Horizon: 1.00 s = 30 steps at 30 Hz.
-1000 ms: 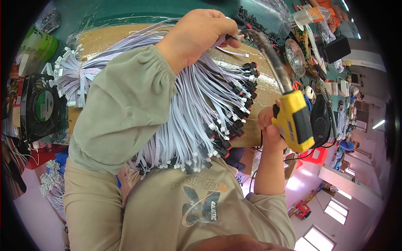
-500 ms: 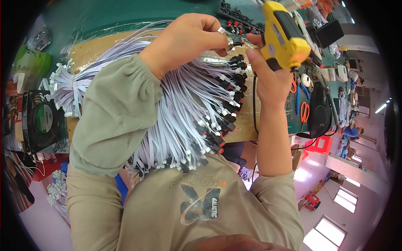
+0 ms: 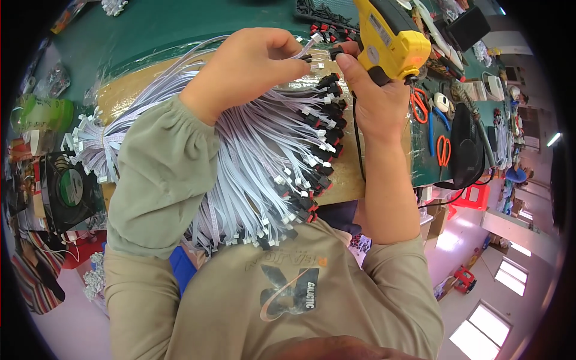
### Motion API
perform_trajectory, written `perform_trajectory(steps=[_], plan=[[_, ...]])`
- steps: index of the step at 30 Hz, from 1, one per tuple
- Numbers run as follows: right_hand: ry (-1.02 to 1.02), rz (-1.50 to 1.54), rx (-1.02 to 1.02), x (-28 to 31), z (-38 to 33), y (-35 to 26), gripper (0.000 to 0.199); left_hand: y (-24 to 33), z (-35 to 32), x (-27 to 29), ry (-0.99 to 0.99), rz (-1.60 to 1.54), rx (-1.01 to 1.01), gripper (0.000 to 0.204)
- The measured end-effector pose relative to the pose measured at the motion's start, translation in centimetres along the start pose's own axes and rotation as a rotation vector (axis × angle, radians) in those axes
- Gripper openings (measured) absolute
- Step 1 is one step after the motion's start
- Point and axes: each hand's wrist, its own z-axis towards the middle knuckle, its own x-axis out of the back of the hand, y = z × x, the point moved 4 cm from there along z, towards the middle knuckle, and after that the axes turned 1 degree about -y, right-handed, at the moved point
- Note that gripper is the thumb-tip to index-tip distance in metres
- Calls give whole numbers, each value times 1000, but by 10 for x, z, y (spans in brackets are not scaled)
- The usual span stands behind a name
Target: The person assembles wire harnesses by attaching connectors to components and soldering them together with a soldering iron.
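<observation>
Compared with 0.5 s ago, the right hand (image 3: 375, 99) and its yellow plastic glue gun with a black trigger (image 3: 390, 39) sit much as they did, the gun's front end now drawn close against the connector pinched by the left hand (image 3: 249, 63); 1 s ago that gun hung far lower, beside the edge of the bench.

The left hand is closed narrowly, fingertips gripping 1 thin pale grey flat cable with a small black plug (image 3: 307, 54) at its end. The right hand is wrapped tight round the gun's grip, thumb raised toward the plug.

Beneath both forearms lies the fanned bundle of pale grey ribbon cables (image 3: 258, 174), spread across a tan cardboard sheet (image 3: 348, 180) on the green work mat (image 3: 156, 30). Its near ends carry black and red connectors with white tabs; its far ends, at the left, carry white plugs. Orange-handled scissors (image 3: 443, 150) lie well apart to the right.
</observation>
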Motion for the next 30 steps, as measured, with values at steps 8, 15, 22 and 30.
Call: perform_trajectory(steps=[8,15,22,30], plan=[[-65,-14,-60,-10,-5,-3,25,-2,1,-1,5,-85,2,23],[-18,27,-7,-7,-6,2,23,0,-2,-4,27,-102,7,23],[1,5,-36,-10,-7,1,24,-1,-2,-5,41,-167,0,19],[-9,50,-26,-13,-10,5,26,1,-3,-4,108,-67,-79,19]])
